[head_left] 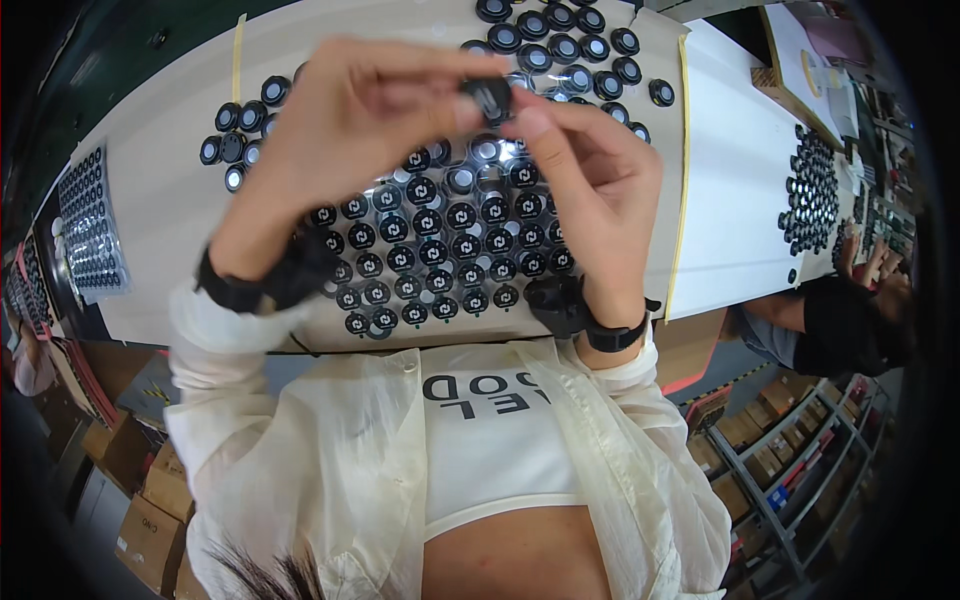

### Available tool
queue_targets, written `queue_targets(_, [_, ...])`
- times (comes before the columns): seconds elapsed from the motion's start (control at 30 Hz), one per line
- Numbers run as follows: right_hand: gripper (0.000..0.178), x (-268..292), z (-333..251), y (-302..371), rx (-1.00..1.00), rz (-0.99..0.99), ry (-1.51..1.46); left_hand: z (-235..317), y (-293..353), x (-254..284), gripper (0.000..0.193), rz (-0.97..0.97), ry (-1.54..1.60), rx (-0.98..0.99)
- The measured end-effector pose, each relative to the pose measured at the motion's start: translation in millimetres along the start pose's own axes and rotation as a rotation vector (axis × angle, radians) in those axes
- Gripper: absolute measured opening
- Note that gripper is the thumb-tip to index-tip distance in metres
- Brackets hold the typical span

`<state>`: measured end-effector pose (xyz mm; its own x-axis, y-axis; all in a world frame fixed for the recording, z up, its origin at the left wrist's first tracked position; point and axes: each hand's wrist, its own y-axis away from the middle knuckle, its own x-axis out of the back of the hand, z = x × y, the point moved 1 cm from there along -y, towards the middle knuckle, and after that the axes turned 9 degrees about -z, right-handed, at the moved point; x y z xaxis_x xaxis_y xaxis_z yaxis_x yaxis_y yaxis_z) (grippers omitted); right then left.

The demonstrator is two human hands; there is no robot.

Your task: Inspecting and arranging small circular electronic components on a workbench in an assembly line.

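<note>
A small round black part (489,100) is raised over the table, pinched between the fingers of both hands. My left hand (345,125) grips it from the left, its fingers slightly blurred. From the right, my right hand (600,185) holds it with thumb and fingertips. Under the hands lies a clear plastic tray (490,182) whose pockets hold many black discs with white marks on top; the left hand and wrist hide part of it. Loose black parts with pale centres (564,48) lie beyond the tray, and a smaller group (228,117) is left of it.
A filled clear tray (95,225) lies at the far left of the table. Yellow tape (681,170) runs along the right, with more black parts (812,195) on the white surface beyond. Another person (850,325) is at the right. Cardboard boxes (150,535) and a metal rack (780,500) stand below.
</note>
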<state>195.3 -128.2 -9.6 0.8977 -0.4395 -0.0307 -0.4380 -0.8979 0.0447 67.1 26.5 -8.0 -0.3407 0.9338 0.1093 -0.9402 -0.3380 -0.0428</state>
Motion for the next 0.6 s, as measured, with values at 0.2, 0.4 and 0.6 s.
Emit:
queue_targets(0.2, [0.022, 41, -11, 1, 0.023, 0.049, 0.316, -41, -76, 123, 0.021, 0.225, -1.375, 0.048])
queue_targets(0.4, [0.024, 71, -19, 12, -0.107, 0.003, 0.488, -70, -95, 105, 0.011, 0.207, -1.771, 0.247])
queue_targets(0.6, [0.025, 88, -18, -2, -0.085, -0.080, 0.639, -19, -116, 15, 0.026, 0.004, -1.133, 0.087])
